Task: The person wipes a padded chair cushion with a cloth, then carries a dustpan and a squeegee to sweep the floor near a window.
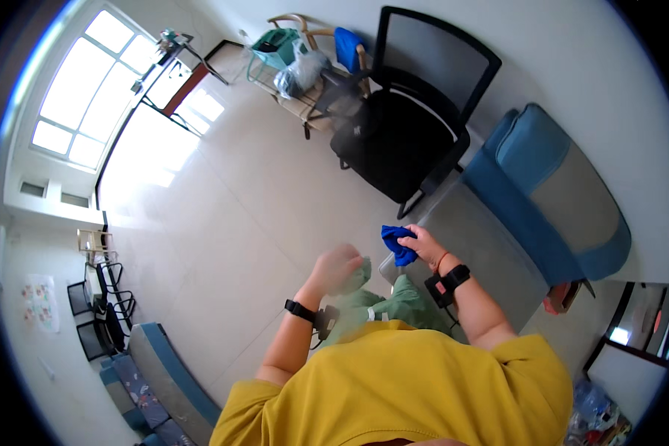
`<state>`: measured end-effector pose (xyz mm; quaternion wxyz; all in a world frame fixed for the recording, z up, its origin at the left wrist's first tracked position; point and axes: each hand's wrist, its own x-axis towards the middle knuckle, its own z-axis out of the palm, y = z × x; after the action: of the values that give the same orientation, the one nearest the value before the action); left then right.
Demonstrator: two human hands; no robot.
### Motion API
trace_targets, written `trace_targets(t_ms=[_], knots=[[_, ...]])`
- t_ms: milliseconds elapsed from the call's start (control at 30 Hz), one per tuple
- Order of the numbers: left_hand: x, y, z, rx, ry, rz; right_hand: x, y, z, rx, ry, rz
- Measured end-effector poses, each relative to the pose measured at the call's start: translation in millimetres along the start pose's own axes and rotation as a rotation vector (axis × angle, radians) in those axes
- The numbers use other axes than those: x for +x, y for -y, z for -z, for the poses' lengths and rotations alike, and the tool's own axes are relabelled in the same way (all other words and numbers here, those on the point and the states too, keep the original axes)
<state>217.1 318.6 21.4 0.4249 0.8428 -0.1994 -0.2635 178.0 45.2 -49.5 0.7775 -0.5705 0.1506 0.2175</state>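
My right hand grips a crumpled blue cloth, which hangs from the fingers above the corner of a grey seat. Motion blurs my left hand; it is held over my green trousers, to the left of the cloth, and its fingers look curled. Whether it holds anything cannot be told. The two hands are apart. Each wrist wears a black strap with a small device attached.
Ahead stands a black office chair. Beside it, a wooden chair bears a green basket and a plastic bag. A blue and grey sofa is at the right, another sofa at the lower left.
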Motion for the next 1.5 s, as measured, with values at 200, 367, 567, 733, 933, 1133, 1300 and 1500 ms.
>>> trace_targets(t_ms=[200, 367, 567, 733, 933, 1133, 1300, 1500], knots=[[8, -46, 33, -0.055, -0.054, -0.069, -33, 74, -81, 0.008, -0.100, 0.166], [20, -48, 77, -0.120, -0.046, -0.053, -16, 87, -115, 0.101, -0.123, 0.268], [23, -3, 135, -0.296, -0.152, -0.206, 2, 108, -171, 0.149, -0.310, 0.466], [26, 3, 163, -0.271, -0.107, -0.238, 16, 93, -177, 0.106, -0.695, 0.309], [51, -4, 172, -0.362, 0.085, -0.248, 22, 83, -167, 0.069, -0.671, 0.424], [64, -4, 143, -0.187, 0.355, -0.395, 29, 83, -202, 0.341, -0.252, 0.363], [67, 2, 139, -0.368, 0.328, -0.195, 36, 65, -185, 0.348, -0.422, 0.383], [91, 32, 154, -0.340, 0.074, -0.108, 58, 42, -112, 0.420, -0.630, 0.271]])
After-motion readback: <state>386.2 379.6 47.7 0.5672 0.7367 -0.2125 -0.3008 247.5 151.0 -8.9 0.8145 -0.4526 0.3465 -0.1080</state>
